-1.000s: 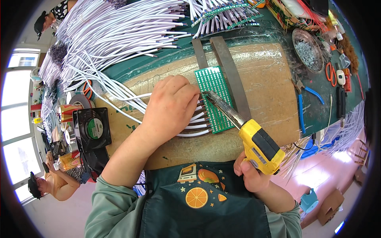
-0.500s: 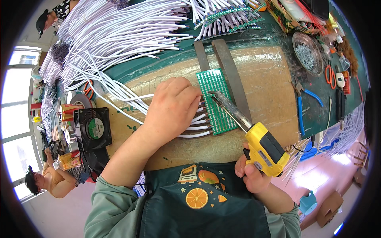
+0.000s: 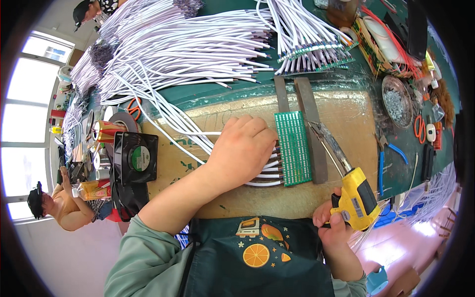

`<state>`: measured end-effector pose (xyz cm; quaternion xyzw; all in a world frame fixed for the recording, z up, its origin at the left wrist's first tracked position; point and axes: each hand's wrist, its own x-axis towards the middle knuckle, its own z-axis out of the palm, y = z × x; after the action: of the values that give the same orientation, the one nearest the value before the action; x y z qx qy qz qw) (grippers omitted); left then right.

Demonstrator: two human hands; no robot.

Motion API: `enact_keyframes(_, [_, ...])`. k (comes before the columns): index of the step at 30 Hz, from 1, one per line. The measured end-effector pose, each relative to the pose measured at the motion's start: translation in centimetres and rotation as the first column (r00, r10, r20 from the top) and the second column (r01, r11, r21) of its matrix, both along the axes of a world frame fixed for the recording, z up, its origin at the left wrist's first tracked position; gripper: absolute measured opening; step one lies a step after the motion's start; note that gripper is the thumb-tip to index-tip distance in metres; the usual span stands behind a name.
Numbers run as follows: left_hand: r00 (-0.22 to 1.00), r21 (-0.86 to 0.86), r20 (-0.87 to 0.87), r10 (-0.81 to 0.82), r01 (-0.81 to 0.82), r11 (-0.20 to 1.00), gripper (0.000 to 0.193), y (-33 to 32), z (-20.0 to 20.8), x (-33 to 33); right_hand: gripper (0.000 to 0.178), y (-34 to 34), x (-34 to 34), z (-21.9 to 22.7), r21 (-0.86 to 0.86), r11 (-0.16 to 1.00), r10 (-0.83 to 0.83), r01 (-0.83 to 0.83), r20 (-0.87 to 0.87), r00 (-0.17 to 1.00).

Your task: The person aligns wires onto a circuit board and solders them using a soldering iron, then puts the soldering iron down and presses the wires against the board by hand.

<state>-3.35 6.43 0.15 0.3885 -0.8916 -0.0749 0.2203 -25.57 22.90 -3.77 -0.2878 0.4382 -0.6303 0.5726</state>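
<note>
A green perforated circuit board [image 3: 293, 148] lies on the brown work board, with several white cables [image 3: 269, 176] ending at its left edge. My left hand [image 3: 243, 151] is closed at the upper part of that edge. A white cable runs into its curled fingers, whose tips are partly hidden. In my right hand [image 3: 332, 218] is a yellow and black soldering gun [image 3: 360, 198], gripped by its handle. Its metal tip points up and left, over the flat metal bar [image 3: 311, 133] just right of the circuit board, apart from the board.
Bundled white cables [image 3: 198, 49] cover the far left, beside wired green boards [image 3: 316, 54]. A black fan [image 3: 136, 157] stands at left. At right are a round dish of small pieces [image 3: 397, 101], blue-handled pliers [image 3: 381, 171] and orange scissors [image 3: 419, 128]. Another person [image 3: 64, 205] sits at far left.
The soldering gun's tip has moved from over the circuit board to its right side. My left hand stays at the board's left edge. The whole view has shifted.
</note>
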Motion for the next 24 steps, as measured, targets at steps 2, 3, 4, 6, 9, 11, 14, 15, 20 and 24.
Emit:
enact_keyframes(2, [0.999, 0.267, -0.046, 0.005, 0.007, 0.964, 0.013, -0.6, 0.7, 0.4, 0.062, -0.1, 0.0, 0.0, 0.008, 1.000, -0.001, 0.001, 0.018, 1.000])
enact_keyframes(3, [0.991, 0.363, -0.115, 0.063, -0.017, 0.931, 0.013, -1.4, 1.4, 0.9, 0.062, -0.3, 0.0, 0.0, -0.002, 1.000, 0.005, -0.005, 0.024, 1.000])
enact_keyframes(4, [0.991, 0.361, -0.118, 0.058, -0.011, 0.933, 0.013, -2.5, 1.4, 1.0, 0.062, -0.3, 0.0, 0.0, -0.009, 1.000, 0.009, -0.008, 0.025, 1.000])
enact_keyframes(6, [0.948, 0.285, 0.046, 0.314, -0.313, 0.906, 0.012, -5.0, 1.5, 1.4, 0.061, -0.2, -0.2, -0.3, -0.018, 1.000, 0.007, -0.006, 0.025, 1.000])
enact_keyframes(9, [0.935, -0.064, 0.125, 0.332, -0.326, 0.943, 0.014, -8.5, -0.3, 4.5, 0.060, -0.4, -0.1, -0.5, -0.049, 0.998, 0.029, -0.028, 0.034, 0.999])
enact_keyframes(11, [0.932, -0.062, 0.127, 0.339, -0.334, 0.941, 0.016, -9.3, -1.1, 5.2, 0.059, -0.5, -0.1, -0.5, -0.056, 0.998, 0.045, -0.043, 0.037, 0.998])
enact_keyframes(14, [0.930, -0.062, 0.116, 0.348, -0.343, 0.937, 0.019, -9.5, -1.7, 5.5, 0.059, -0.4, 0.0, -0.6, -0.060, 0.998, 0.034, -0.031, 0.042, 0.999])
enact_keyframes(15, [0.923, 0.031, 0.053, 0.382, -0.384, 0.923, 0.019, -9.3, -1.7, 5.3, 0.059, -0.4, 0.0, -0.6, -0.058, 0.998, 0.028, -0.026, 0.041, 0.999])
enact_keyframes(20, [0.925, 0.038, -0.019, 0.380, -0.379, 0.925, 0.017, -9.2, -2.3, 5.9, 0.059, -0.2, -0.1, -0.7, -0.057, 0.998, 0.030, -0.027, 0.050, 0.998])
enact_keyframes(24, [0.942, -0.093, 0.010, 0.336, -0.334, 0.938, 0.018, -8.9, -2.5, 5.8, 0.058, -0.4, 0.0, -0.4, -0.063, 0.998, 0.026, -0.024, 0.039, 0.999])
